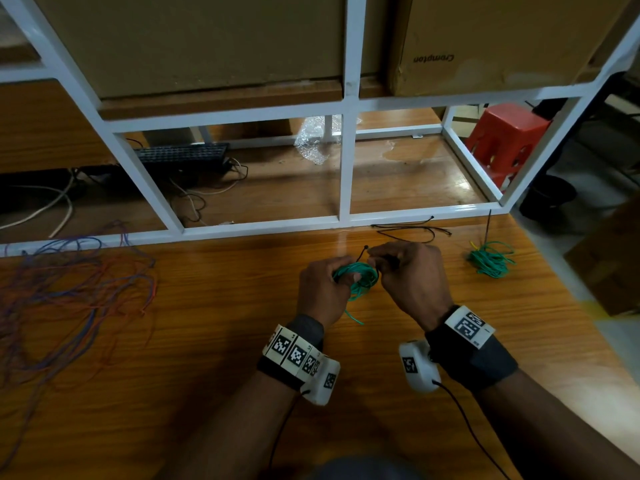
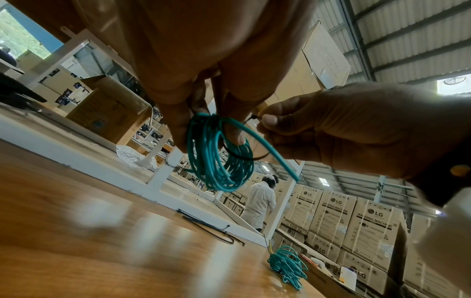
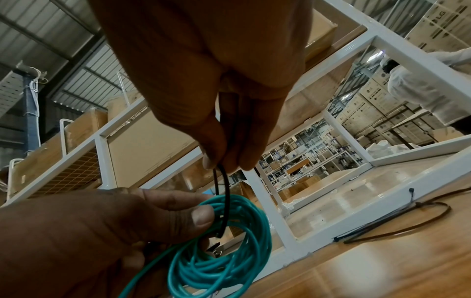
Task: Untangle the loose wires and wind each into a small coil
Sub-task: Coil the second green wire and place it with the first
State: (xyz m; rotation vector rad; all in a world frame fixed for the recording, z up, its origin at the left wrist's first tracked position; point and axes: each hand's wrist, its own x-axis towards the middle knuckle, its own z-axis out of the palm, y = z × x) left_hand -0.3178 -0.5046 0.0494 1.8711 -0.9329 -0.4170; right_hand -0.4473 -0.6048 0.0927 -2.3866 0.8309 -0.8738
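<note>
Head view: left hand (image 1: 320,289) grasping green coil (image 1: 358,277); right hand (image 1: 412,275) pinching black tie (image 1: 362,252). Risk: slack grip, loops spring apart.

Left hand (image 1: 320,289), right hand (image 1: 412,277): pinching grips.

Loose wires (image 1: 72,299) lie left on table (image 1: 214,341); coil (image 1: 491,259) right.
</note>
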